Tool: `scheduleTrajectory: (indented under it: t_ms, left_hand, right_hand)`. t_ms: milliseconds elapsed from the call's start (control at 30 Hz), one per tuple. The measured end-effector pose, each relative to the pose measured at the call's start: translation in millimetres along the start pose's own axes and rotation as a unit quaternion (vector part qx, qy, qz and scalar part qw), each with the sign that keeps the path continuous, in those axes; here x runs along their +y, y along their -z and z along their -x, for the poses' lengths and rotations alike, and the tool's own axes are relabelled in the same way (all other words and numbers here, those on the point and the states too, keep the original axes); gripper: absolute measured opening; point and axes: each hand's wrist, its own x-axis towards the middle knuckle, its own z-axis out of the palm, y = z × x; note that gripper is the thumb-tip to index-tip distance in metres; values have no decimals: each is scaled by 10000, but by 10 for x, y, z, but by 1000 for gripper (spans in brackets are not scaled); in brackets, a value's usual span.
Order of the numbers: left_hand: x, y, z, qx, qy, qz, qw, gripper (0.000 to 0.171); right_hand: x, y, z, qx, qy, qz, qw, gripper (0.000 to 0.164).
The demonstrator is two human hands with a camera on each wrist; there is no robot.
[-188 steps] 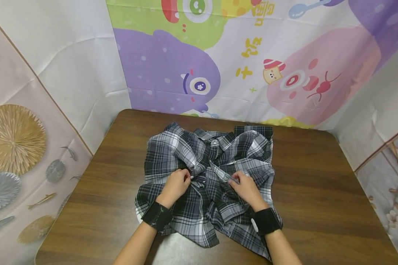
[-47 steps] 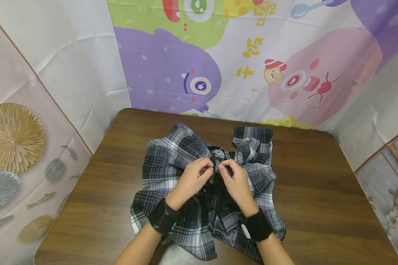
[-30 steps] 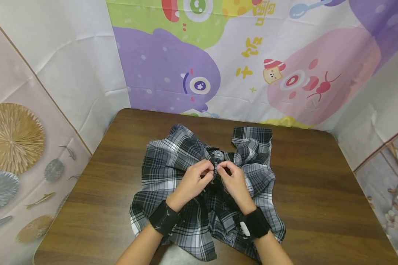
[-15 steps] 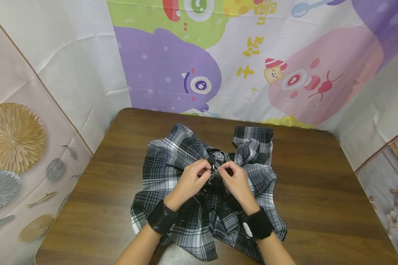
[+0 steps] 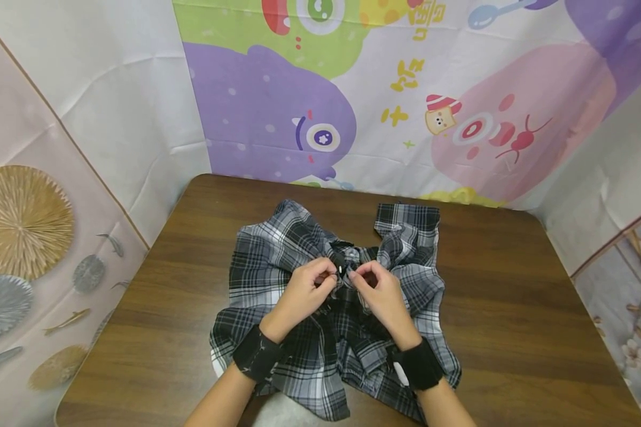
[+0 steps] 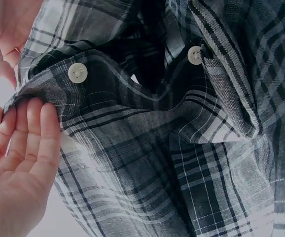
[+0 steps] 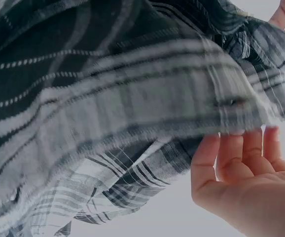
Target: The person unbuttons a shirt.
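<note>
A black, grey and white plaid shirt (image 5: pixel 262 255) lies rumpled on the table. My left hand (image 5: pixel 301 293) pinches the edge of its button strip near the middle. In the left wrist view, a white button (image 6: pixel 77 73) sits just beside those fingers (image 6: pixel 34 128), and a second button (image 6: pixel 195 55) shows farther along. Close by, my right hand (image 5: pixel 380 296) pinches the facing front edge between thumb and fingers. A buttonhole (image 7: pixel 233 102) shows in that edge just above the right fingers (image 7: pixel 253 148), in the right wrist view. The hands are slightly apart.
The brown wooden table (image 5: pixel 513 308) extends on both sides of the shirt. A cartoon-printed cloth (image 5: pixel 278 112) hangs behind it, with pale patterned hangings at either side. Black bands (image 5: pixel 259 354) circle both wrists. One folded shirt part (image 5: pixel 408 216) points toward the table's back edge.
Since the oldest frame both hands have moved up and together, pulling the shirt's middle into a bunch. In the last second the left hand has shifted slightly left, and a white button now shows between them.
</note>
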Motion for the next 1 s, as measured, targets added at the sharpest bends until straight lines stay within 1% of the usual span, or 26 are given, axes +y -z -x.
scheduleTrajectory:
  t_ms: [133,300,400,500,600,767,1000]
  left_hand:
    - [-3,-2,9,-51,28,36,10000,9]
    - [-7,-7,17,-71,80,5,9999,9]
    - [0,-5,21,-64,91,-9,9999,8]
    - [14,-2,27,-69,67,-2,10000,9]
    - [28,3,34,-80,16,17,10000,9]
    - [48,4,42,-112,4,39,9999,8]
    - [53,-1,46,-148,0,-37,9999,8]
  right_hand:
    - [-36,53,-41,88,15,116,9999,18]
    - [-115,158,-168,194,139,368,9990,14]
    - [-158,197,-259,55,140,622,9980,14]
    - [-180,197,-341,-242,101,842,9961,17]
    - [-165,156,-420,-518,34,1043,9932,20]
    - [-85,49,-527,-759,-168,1502,9856,25]
    - [-13,-64,-611,-822,-288,2405,9667,39]
